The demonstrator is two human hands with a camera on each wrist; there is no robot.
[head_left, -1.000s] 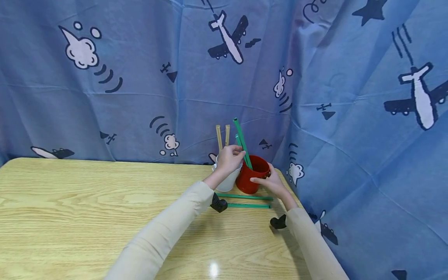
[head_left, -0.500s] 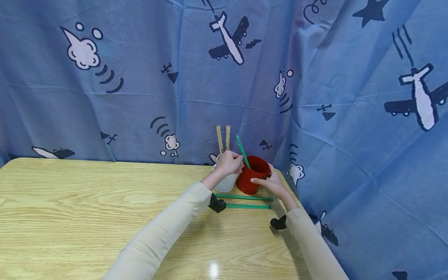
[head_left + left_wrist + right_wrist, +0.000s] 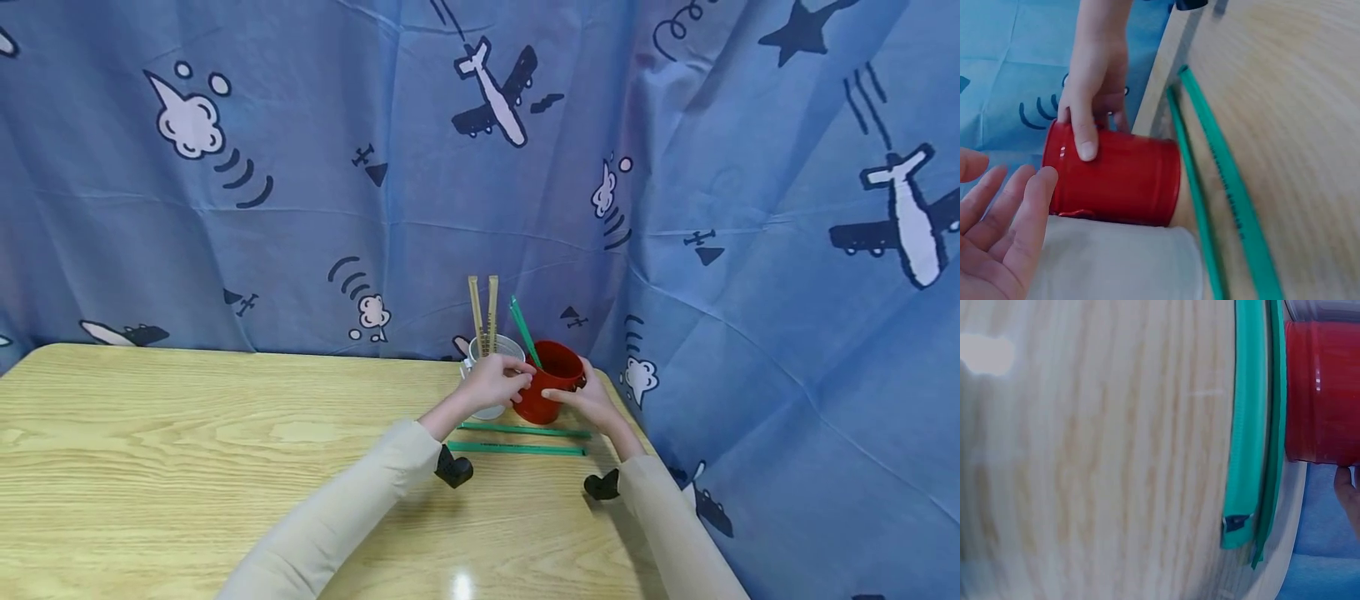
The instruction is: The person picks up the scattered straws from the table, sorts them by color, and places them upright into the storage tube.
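From the head we look forward and down across the desk (image 3: 187, 467) to the curtain (image 3: 300, 208), the widest and farthest of our views, with the red bucket (image 3: 540, 408) near five o'clock of centre. From the left wrist we face that bucket close up, our frame rolled sideways, its rim toward nine o'clock. From the right wrist we look close over the desk, rolled the other way, the bucket cut off between two and three o'clock. All three views share the bucket and two green strips (image 3: 1232, 187).
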